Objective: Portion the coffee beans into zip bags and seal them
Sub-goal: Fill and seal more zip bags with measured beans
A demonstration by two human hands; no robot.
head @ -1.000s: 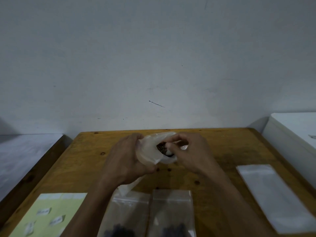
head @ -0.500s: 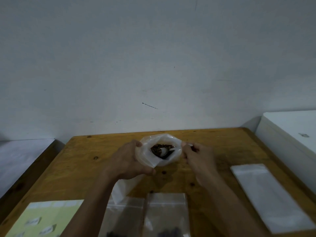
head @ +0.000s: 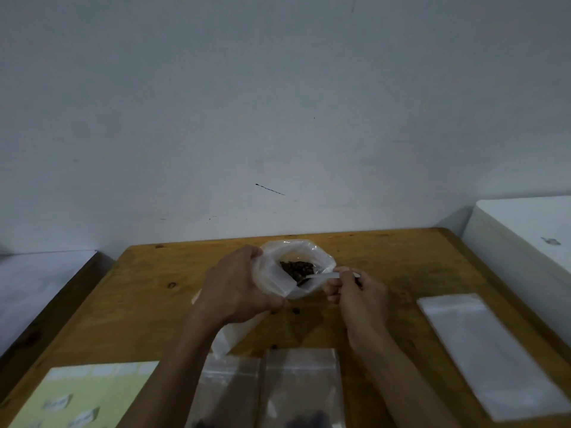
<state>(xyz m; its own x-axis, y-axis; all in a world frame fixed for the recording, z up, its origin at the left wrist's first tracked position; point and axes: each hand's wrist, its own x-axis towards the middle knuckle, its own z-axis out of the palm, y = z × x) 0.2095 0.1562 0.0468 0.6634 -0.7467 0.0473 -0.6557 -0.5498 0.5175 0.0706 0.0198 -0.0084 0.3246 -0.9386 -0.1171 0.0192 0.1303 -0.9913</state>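
Scooping: your right hand (head: 360, 290) pinches a white scoop (head: 321, 276) dipped in the coffee beans (head: 297, 270)
Bag: your left hand (head: 238, 288) grips the bean bag (head: 275, 273), mouth up, above the table (head: 148, 291)
Relation: zip bags (head: 301, 387) lie flat, nearer you, under your wrists
Hidden: their lower ends are cut off by the frame; scoop bowl is hard to make out

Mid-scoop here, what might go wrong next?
The left hand alone grips the floppy bean bag mouth; if it sags, beans may spill on the table. The right hand pinches a thin white scoop, so beans could drop before reaching the zip bags.
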